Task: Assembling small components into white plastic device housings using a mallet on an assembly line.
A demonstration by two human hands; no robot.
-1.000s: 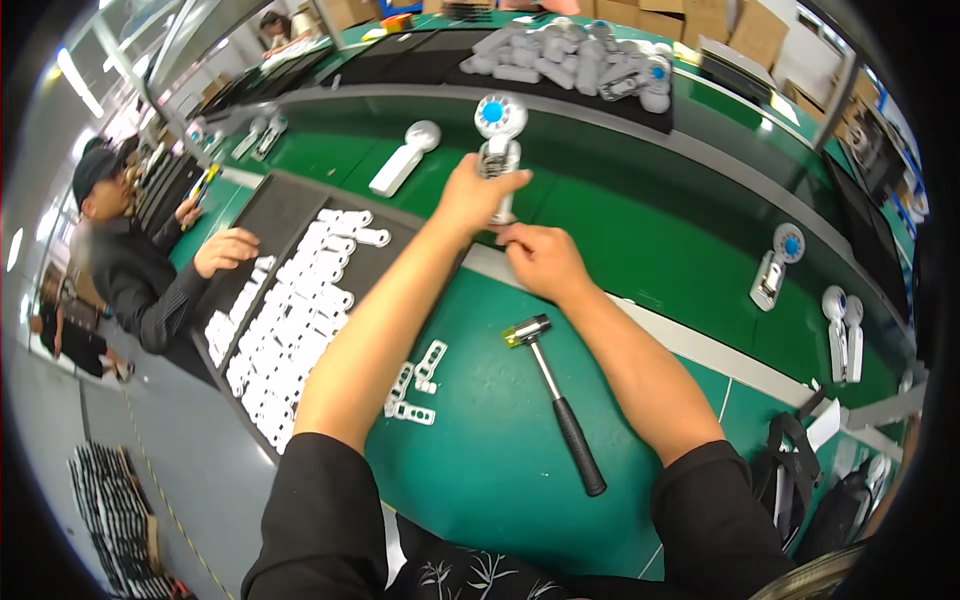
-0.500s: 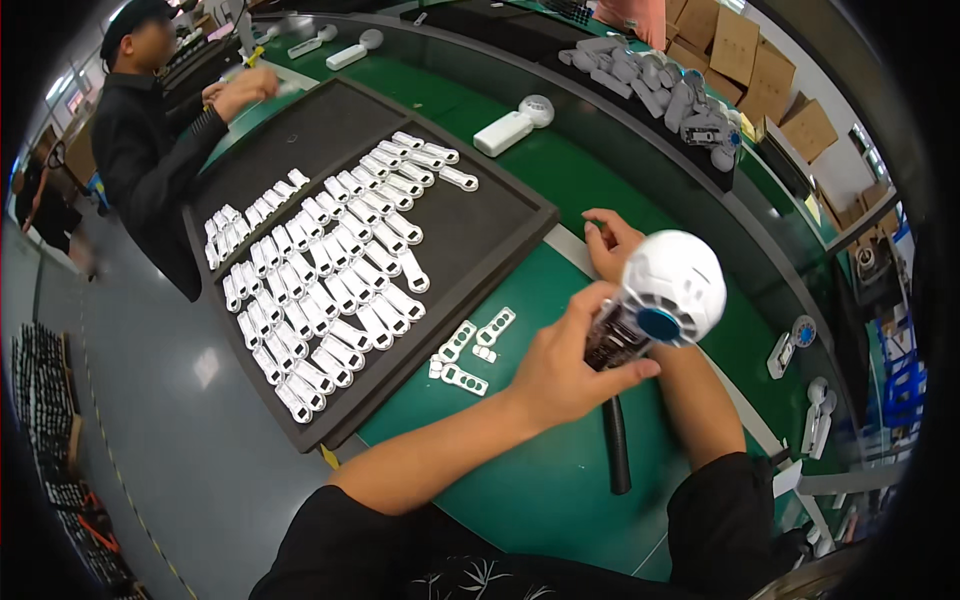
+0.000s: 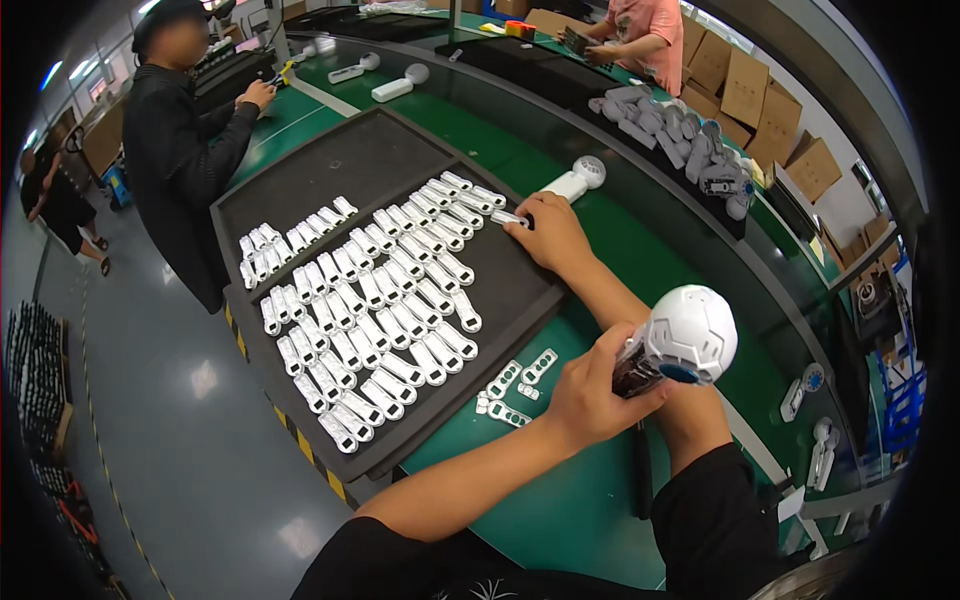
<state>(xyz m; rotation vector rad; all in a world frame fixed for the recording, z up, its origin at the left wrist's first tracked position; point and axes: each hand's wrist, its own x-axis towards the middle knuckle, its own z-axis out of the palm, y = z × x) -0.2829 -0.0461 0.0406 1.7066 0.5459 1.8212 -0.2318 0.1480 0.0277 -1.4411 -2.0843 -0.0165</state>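
Observation:
In my left hand (image 3: 590,395) is a white handheld fan (image 3: 690,335) with a round head; its handle is uncovered, and dark inner parts show. My left fingers wrap round that handle. My right arm passes behind the fan, and my right hand (image 3: 552,235) is at the right edge of the black foam tray (image 3: 535,285). Its fingertips pinch a slim white handle cover (image 3: 508,218) there. Rows of similar white covers (image 3: 385,320) lie in the tray, many with a dark window.
Flat white pieces (image 3: 507,380) lie on the green table (image 3: 520,480) near a black tool handle (image 3: 641,475). Beyond the tray, another white fan (image 3: 575,180) rests on the green belt. Grey fan parts (image 3: 680,135) are heaped farther off. A co-worker (image 3: 180,150) stands at the left.
My right hand has moved from behind the fan to the tray edge and closed on a cover. The fan stays in my left hand. The whole view has shifted.

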